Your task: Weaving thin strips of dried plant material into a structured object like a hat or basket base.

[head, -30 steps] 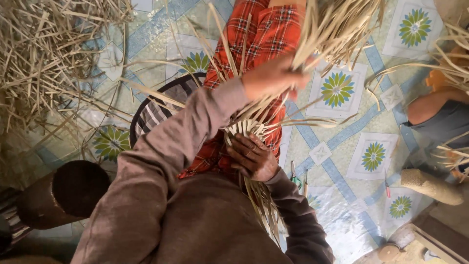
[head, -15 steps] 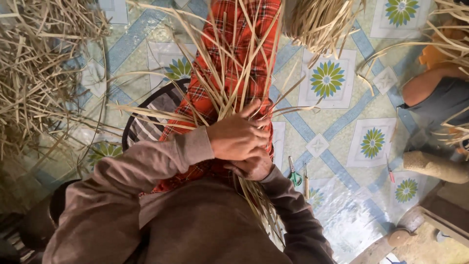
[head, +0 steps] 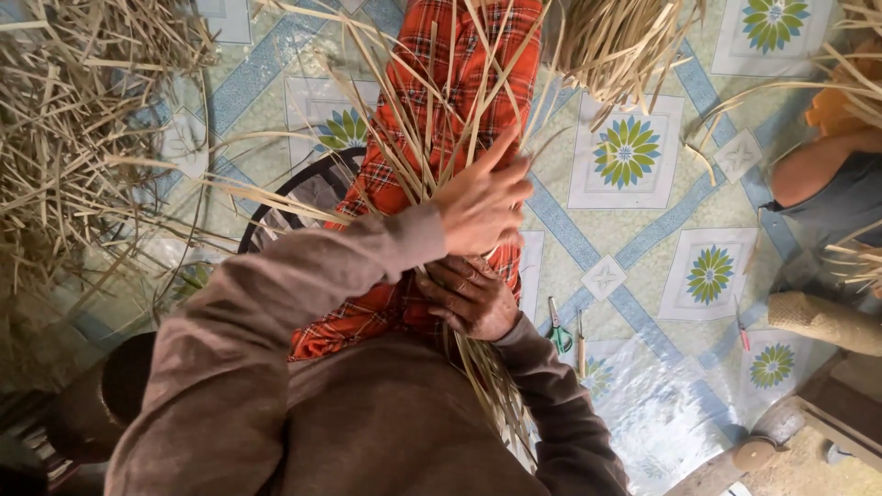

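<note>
My right hand [head: 469, 298] is shut around the base of a bundle of pale dried strips [head: 432, 119], held over my lap. The strips fan upward across my red plaid cloth [head: 459, 55], and their lower ends trail down past my brown sleeve. My left hand [head: 482, 202] reaches across from the left, just above the right hand. Its fingers are closed among the fanned strips, with one finger stretched along a strip.
A big heap of loose strips [head: 64, 138] lies at the left, and another bundle [head: 616, 37] at the top. A dark round frame [head: 276, 207] sits beside my leg. Green-handled scissors [head: 559, 335] lie on the patterned floor mat [head: 634, 211]. Another person [head: 827, 184] sits at the right.
My left hand came down from raised strips onto the bundle above my right hand, and has now lifted slightly with a finger extended. The view has tilted a little.
</note>
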